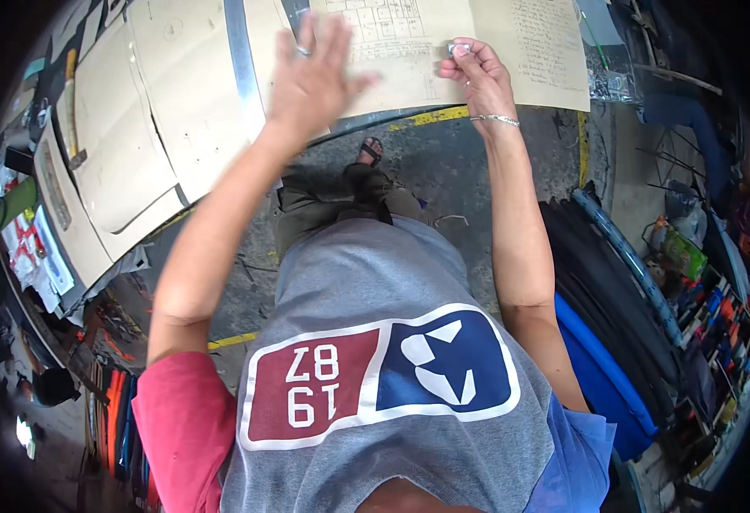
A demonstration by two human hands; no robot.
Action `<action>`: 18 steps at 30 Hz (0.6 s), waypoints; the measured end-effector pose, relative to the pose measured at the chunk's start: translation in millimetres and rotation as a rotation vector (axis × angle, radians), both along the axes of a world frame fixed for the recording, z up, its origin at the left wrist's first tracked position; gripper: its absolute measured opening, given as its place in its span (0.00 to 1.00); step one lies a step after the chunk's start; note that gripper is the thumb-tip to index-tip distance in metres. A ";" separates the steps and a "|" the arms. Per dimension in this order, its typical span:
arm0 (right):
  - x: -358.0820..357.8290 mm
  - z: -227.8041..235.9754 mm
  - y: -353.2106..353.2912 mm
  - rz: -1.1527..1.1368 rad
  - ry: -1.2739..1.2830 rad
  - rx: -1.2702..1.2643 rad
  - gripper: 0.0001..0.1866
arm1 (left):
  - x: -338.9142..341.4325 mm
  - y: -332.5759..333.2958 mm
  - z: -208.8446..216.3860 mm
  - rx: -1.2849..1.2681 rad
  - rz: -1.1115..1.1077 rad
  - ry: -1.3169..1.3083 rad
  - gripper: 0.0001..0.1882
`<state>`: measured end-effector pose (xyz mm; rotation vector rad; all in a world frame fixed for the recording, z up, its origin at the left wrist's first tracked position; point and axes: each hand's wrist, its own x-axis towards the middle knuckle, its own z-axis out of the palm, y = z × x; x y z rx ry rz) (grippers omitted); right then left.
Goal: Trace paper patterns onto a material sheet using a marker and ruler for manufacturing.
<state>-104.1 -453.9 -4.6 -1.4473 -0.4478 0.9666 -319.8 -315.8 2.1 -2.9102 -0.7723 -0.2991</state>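
Note:
My left hand [313,85] is over the tan sheet, its fingers spread and slightly smeared by motion, with nothing visible in them. Between the thumb and fingers of my right hand [484,79] is a small grey-white piece [458,50], too small to name. Under both hands lies a large tan paper sheet [554,81] with a drawn grid and handwritten lines. A long metal ruler [241,56] runs to the left of my left hand, and a dark strip partly shows behind its fingers.
Cut tan pattern pieces [191,94] cover the left of the table, with a wooden-handled tool [70,111] and a metal strip [52,188] on them. Clear plastic [611,81] lies at the right end. Black and blue fabric rolls [601,368] stand at my right.

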 end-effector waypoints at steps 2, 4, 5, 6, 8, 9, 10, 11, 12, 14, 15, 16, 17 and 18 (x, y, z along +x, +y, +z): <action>-2.2 2.7 4.0 0.013 0.033 0.051 0.12 | 15.9 -58.2 0.5 -0.416 -0.068 -0.150 0.46; 5.8 0.6 3.0 0.008 0.055 0.091 0.13 | 45.4 -105.2 37.0 -0.874 -0.598 0.039 0.28; 8.9 0.1 3.9 0.042 0.157 0.111 0.13 | 54.4 -132.0 46.2 -1.188 -0.691 0.345 0.24; 13.6 -0.7 -0.6 0.067 0.254 0.124 0.14 | 63.3 -141.8 71.6 -1.427 -0.772 0.479 0.23; 24.4 -5.1 -4.5 0.097 0.308 0.153 0.14 | 68.7 -138.3 96.5 -1.449 -0.805 0.415 0.19; 26.0 -7.2 -3.0 0.074 0.370 0.148 0.13 | 69.0 -127.3 101.5 -1.403 -0.747 0.273 0.17; 21.1 0.1 1.3 0.055 0.437 0.140 0.12 | 68.3 -114.7 111.5 -1.356 -0.683 0.132 0.15; 16.0 7.2 5.7 -0.085 0.504 0.071 0.13 | 70.1 -99.4 121.9 -1.326 -0.498 0.106 0.10; 20.4 2.8 4.4 -0.086 0.499 0.085 0.13 | 69.8 -89.1 119.5 -1.038 -0.435 -0.126 0.09; 31.8 -13.2 -1.6 0.044 0.419 0.129 0.12 | 75.3 -67.3 106.3 -0.796 -0.206 -0.213 0.16; 23.1 -3.1 -2.3 0.037 0.461 0.139 0.12 | 72.8 -65.6 111.2 -0.730 -0.140 -0.194 0.17; 23.0 -4.7 -0.4 0.035 0.458 0.149 0.12 | 71.0 -64.3 116.3 -0.666 -0.076 -0.177 0.18; 22.9 -9.2 -0.2 0.058 0.460 0.188 0.12 | 71.7 -60.9 115.4 -0.658 -0.082 -0.177 0.18; 22.7 -9.9 0.1 0.086 0.461 0.228 0.12 | 70.5 -58.6 113.1 -0.668 0.023 0.001 0.23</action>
